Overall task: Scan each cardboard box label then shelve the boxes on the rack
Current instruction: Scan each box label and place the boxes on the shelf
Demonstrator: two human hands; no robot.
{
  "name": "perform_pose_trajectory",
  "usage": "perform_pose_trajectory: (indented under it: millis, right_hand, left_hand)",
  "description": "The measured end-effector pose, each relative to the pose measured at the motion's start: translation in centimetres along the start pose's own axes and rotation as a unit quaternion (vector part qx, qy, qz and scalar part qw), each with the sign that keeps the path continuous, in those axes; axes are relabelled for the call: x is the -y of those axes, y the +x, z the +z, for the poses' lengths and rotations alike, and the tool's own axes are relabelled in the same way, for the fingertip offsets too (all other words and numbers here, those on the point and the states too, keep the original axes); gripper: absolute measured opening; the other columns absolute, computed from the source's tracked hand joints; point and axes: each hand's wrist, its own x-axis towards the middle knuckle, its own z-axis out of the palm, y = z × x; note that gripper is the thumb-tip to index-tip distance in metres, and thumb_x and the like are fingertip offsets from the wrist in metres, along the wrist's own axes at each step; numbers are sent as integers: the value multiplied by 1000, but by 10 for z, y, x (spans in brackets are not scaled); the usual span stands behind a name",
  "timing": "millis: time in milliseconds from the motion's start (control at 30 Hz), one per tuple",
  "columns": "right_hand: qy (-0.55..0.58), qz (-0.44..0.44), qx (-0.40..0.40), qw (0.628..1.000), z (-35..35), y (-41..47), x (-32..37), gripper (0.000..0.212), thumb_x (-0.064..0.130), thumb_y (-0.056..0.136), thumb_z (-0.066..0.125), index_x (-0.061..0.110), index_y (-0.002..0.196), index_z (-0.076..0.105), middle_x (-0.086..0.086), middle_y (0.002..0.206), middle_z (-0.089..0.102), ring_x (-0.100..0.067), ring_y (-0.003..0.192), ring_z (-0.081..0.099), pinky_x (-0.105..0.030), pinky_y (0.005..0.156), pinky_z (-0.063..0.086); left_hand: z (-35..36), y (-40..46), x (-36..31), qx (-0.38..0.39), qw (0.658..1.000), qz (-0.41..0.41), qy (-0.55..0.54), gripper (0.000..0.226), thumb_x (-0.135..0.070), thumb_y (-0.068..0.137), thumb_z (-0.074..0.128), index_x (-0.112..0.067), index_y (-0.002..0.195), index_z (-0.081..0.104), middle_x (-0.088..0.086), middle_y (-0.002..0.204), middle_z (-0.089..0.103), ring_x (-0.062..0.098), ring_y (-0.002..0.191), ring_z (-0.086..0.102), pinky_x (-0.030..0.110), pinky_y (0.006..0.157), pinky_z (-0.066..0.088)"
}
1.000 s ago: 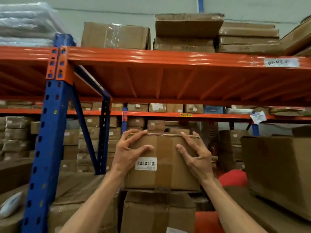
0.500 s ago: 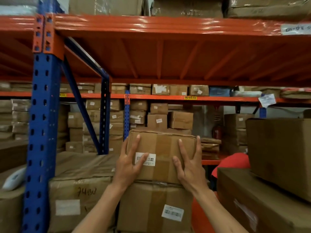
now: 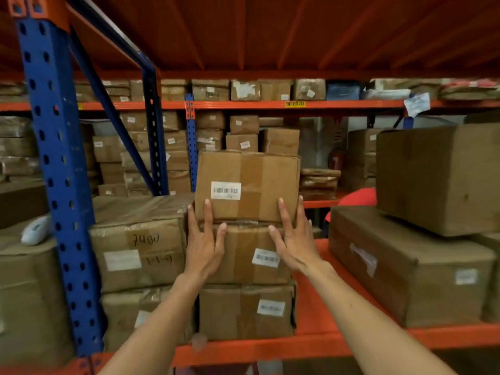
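Observation:
A small cardboard box (image 3: 259, 177) with a white barcode label (image 3: 225, 190) sits on top of a stack of two similar labelled boxes (image 3: 243, 255) on the orange rack shelf (image 3: 311, 318). My left hand (image 3: 204, 244) is open, fingers spread, with the fingertips touching the top box's lower left edge. My right hand (image 3: 293, 239) is open too, its fingertips at the box's lower right edge. Neither hand grips the box.
A blue rack upright (image 3: 56, 171) stands at the left. Taped boxes (image 3: 135, 253) fill the shelf left of the stack, larger boxes (image 3: 405, 266) the right. A white handheld scanner (image 3: 36, 229) lies on a box at far left. More racks of boxes stand behind.
The box went from held up in both hands down onto the stack. My hands let go and slid to its lower edge, fingers spread. The view tilted downward.

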Motion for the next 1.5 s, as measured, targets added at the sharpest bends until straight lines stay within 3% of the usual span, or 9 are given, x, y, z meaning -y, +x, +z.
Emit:
perform_pose_trajectory:
  millis: [100,200,300,467,633,833,1167,1267,1500]
  right_hand:
    - [-2,10,25,1000,-3,-32,-5,76,59,106,37,46,162,-13,0,173,-22,-24,161,-9,-50,130,0]
    - [5,31,18,999,-7,-70,-9,83,57,104,47,21,168,7,-6,176,3,-22,161,5,-41,130,7]
    - [0,51,3,999,-13,-113,-17,77,46,102,60,8,162,30,-13,168,31,-26,156,26,-40,127,23]
    - [-29,93,19,995,-18,-203,-51,64,29,93,76,1,146,53,-18,149,53,-32,141,48,-38,120,35]
    - [-72,215,122,966,-29,-306,-100,66,43,93,74,10,146,53,-10,147,54,-27,138,50,-37,116,39]
    - [-116,368,177,906,-58,-425,-153,71,53,92,71,12,147,53,-12,146,54,-31,136,50,-38,111,41]
    - [-116,483,229,837,-90,-547,-248,69,52,91,71,12,145,54,-12,144,56,-35,129,56,-42,102,49]
    - [-102,478,275,828,-82,-573,-293,71,58,93,65,14,147,51,-12,147,53,-34,132,54,-43,103,48]
    - [-75,449,344,821,-29,-609,-395,78,65,93,60,14,150,45,-17,148,53,-39,134,53,-44,104,46]
  left_hand:
    - [8,-41,-6,-14,999,-3,38,78,-57,99,37,-27,161,0,16,167,-11,34,154,-1,50,124,9]
    - [20,-87,-19,-39,999,7,33,79,-48,93,52,1,151,33,28,157,26,43,145,27,57,118,29]
    - [44,-135,-23,-21,999,28,9,69,-38,87,68,7,136,50,27,140,46,41,133,45,52,109,42]
    - [92,-218,-25,136,990,-7,-23,56,-33,82,75,7,119,61,23,117,60,41,111,59,46,95,50]
    - [143,-294,-23,344,936,-75,3,61,-45,85,72,2,123,61,21,120,62,39,116,57,42,99,44]
    - [189,-380,-42,476,873,-100,-30,68,-54,83,69,-10,132,57,18,129,59,40,117,59,43,95,51]
    - [268,-504,-115,586,806,-76,-19,72,-59,81,62,-9,133,55,13,129,60,31,121,55,36,97,45]
    - [297,-539,-131,600,792,-110,2,81,-62,83,58,-10,144,45,12,141,53,28,131,48,36,106,40]
    - [384,-613,-134,609,778,-146,53,80,-60,88,61,-2,142,46,15,140,52,31,129,48,36,108,37]
